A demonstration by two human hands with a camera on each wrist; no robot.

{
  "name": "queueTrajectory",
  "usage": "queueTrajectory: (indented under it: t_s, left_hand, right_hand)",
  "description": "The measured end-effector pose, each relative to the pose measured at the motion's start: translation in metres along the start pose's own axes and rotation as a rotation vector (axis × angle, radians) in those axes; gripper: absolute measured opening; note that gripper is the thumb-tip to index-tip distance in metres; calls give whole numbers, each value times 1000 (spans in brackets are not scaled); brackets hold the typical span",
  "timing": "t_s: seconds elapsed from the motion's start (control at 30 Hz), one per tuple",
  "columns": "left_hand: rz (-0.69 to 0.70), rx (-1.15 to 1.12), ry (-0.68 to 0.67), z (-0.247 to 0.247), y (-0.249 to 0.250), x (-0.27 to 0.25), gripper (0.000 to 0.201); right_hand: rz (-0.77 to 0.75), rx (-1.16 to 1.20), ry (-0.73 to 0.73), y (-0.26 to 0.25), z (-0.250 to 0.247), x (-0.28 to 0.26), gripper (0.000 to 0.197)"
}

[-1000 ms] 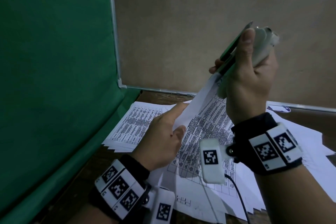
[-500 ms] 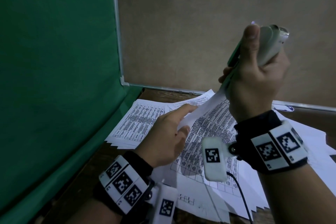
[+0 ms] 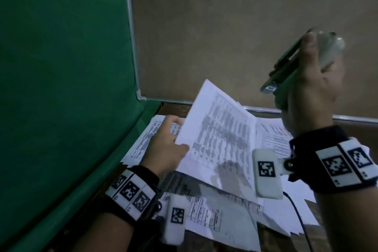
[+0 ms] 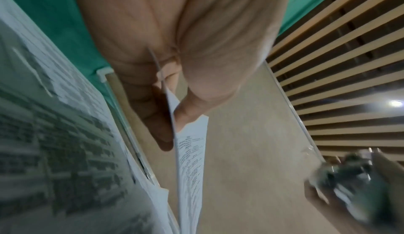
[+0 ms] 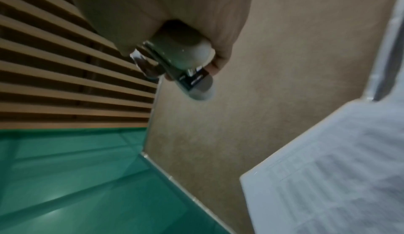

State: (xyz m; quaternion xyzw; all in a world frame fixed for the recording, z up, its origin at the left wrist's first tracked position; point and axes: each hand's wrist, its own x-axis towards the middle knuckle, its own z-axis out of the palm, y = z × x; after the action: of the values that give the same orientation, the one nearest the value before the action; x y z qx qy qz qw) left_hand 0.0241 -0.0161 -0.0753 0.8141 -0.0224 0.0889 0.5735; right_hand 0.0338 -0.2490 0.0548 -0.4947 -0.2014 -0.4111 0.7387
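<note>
My right hand grips a green and white stapler in the air at the upper right, thumb along its top. Nothing sits in its mouth. The right wrist view shows the same stapler in my right hand. My left hand pinches the left edge of a set of printed sheets, held tilted above the table. In the left wrist view my left hand has thumb and fingers on either side of the sheets. Stapler and sheets are apart.
Several printed pages lie spread over the wooden table. A green board stands on the left and a brown panel behind. A black cable hangs from my right wrist.
The sheets' corner has come out of the stapler. My right hand has lifted the stapler up and to the right. My left hand has swung the sheets down and leftward.
</note>
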Motion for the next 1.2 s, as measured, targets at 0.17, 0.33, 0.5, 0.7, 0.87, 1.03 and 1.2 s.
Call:
queueTrajectory:
  t_s: [0.17,0.33,0.5,0.7,0.87,1.03,1.2]
  left_hand:
    - [-119,-2,110,-22,-20,13,15]
    - [-332,-308,103,-22,-27,25,58]
    - [-347,-149,287,-34,-31,56,27]
    - [-358,209,80,-53,-29,86,62]
    - [-417,730,-128,-77,-21,89,94]
    - [-571,1060,-196,-96,-27,84,88]
    - [-528,1030,-210,-103,-38,83,52]
  right_hand:
    - [567,-88,-102,35,-49,-14,27]
    - [1006,-106,-112,72,-101,-39,34]
    - [1300,81,-31,86,-117,-55,37]
    - [1317,103,-60,95,-119,-53,43]
    - [1348,103,-52,103,-126,-52,41]
    - [1394,138,-41,105,-126,-53,41]
    - [1403,96,-76,108,-128,-54,44]
